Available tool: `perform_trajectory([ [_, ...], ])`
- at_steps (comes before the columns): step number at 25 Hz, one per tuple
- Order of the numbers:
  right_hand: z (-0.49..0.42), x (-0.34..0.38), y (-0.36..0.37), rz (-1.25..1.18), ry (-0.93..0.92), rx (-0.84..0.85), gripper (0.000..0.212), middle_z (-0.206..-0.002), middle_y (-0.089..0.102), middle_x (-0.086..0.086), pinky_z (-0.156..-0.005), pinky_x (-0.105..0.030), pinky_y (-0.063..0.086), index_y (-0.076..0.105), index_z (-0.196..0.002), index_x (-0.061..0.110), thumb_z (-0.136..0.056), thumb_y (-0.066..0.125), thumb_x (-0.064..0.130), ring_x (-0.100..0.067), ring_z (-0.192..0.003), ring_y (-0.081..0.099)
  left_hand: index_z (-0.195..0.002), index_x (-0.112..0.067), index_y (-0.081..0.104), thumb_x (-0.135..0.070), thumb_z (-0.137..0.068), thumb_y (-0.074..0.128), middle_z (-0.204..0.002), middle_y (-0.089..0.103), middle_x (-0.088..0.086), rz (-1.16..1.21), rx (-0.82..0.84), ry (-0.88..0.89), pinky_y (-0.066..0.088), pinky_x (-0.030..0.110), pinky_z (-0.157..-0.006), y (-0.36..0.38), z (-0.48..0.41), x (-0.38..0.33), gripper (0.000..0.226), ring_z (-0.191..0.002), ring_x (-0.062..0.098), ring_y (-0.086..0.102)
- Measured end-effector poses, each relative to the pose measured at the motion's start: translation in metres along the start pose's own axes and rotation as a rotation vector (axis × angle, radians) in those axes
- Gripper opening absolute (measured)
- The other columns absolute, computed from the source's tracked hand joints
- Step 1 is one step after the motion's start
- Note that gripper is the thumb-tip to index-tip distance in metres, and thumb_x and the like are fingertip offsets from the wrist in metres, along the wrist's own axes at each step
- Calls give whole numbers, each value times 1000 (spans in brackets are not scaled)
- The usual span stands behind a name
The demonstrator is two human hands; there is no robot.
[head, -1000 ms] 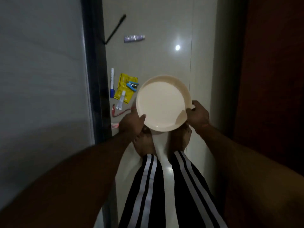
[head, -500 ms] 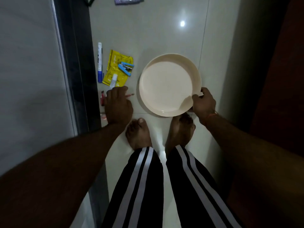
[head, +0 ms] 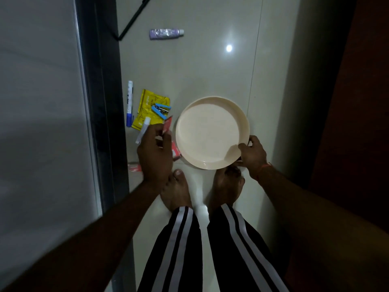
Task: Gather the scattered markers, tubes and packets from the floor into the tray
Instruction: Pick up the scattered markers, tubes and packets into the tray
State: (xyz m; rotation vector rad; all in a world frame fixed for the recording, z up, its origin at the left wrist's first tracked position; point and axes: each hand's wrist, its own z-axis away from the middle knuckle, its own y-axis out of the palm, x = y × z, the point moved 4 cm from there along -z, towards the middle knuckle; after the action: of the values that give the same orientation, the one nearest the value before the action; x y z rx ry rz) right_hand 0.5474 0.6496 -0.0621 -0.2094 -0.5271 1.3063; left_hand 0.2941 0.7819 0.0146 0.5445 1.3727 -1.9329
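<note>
Left hand [head: 154, 153] pinching red packet [head: 167, 127], upright

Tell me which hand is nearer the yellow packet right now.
Left. The left hand is just below the yellow packet in the head view, pinching a red packet. The right hand grips the tray rim on the far side.

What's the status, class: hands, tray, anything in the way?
Left hand pinching red packet beside tray. Right hand gripping rim. Tray empty. Nothing in the way.
</note>
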Motion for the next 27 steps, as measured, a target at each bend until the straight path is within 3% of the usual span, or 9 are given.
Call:
perform_trajectory([
  [4, -1, -5, 3, -61, 35, 8, 24, -121, 58, -5, -88, -59, 62, 53, -117, 31, -95, 55, 22, -42, -119, 60, -104, -13, 72, -14, -95, 70, -93, 76, 1, 67, 215, -37, 58, 34, -76, 49, 21, -34, 9, -83, 23, 73],
  [9, -8, -13, 5, -69, -6, -10, 25, -102, 59, 6, -88, -58, 63, 54, -119, 27, -95, 54, 21, -38, -115, 60, -118, -12, 68, -24, -97, 70, -110, 78, 11, -187, 364, -98, 59, 40, -90, 95, 4, -10, 24, -102, 32, 73],
  [12, -7, -13, 6, -84, -24, -3, 24, -96, 57, 12, -87, -58, 63, 54, -115, 27, -91, 54, 24, -40, -113, 62, -116, -18, 67, -30, -94, 67, -97, 79, 5, -243, 218, -19, 59, 41, -83, 78, -10, -14, 25, -92, 31, 74],
  [15, -1, -11, 4, -74, -8, 8, 28, -95, 57, 10, -89, -57, 62, 54, -124, 22, -96, 54, 19, -37, -112, 61, -106, -17, 66, -23, -91, 52, -78, 69, 1, -317, -2, 159, 43, 39, -87, 43, -42, -34, 21, -68, 31, 61],
  [17, -2, -12, 6, -62, -3, 16, 29, -99, 60, 4, -91, -56, 61, 52, -125, 21, -96, 53, 18, -38, -112, 61, -111, -15, 63, -16, -92, 55, -78, 60, -2, -423, 98, 135, 41, 41, -95, 29, -75, -24, 21, -75, 27, 54],
  [19, -2, -10, 7, -14, -14, 3, 31, -108, 60, -3, -95, -55, 59, 51, -127, 19, -97, 52, 18, -36, -109, 60, -115, -10, 63, -5, -84, 67, -93, 65, 10, -590, 225, 259, 45, 51, -99, 24, -103, -7, 31, -91, 38, 61],
  [21, -4, -11, 8, 3, -16, -21, 27, -110, 59, -4, -96, -52, 58, 48, -124, 19, -97, 51, 17, -33, -105, 59, -118, -5, 64, 1, -71, 74, -111, 61, 26, -811, 362, 488, 51, 56, -88, 33, -115, 10, 49, -97, 49, 60],
  [24, -3, -11, 13, -1, -31, -25, 32, -110, 59, -4, -88, -43, 56, 45, -131, 16, -99, 50, 14, -29, -100, 58, -113, -5, 66, -8, -77, 67, -115, 54, 29, -958, 523, 657, 49, 54, -76, 43, -120, 17, 36, -94, 48, 57],
  [27, -6, -12, 13, 2, -45, -4, 34, -108, 59, -3, -89, -44, 56, 45, -131, 15, -98, 51, 14, -28, -98, 58, -115, -5, 68, -21, -82, 70, -114, 57, 31, -783, 479, 475, 52, 57, -87, 40, -132, 15, 37, -100, 52, 59],
])
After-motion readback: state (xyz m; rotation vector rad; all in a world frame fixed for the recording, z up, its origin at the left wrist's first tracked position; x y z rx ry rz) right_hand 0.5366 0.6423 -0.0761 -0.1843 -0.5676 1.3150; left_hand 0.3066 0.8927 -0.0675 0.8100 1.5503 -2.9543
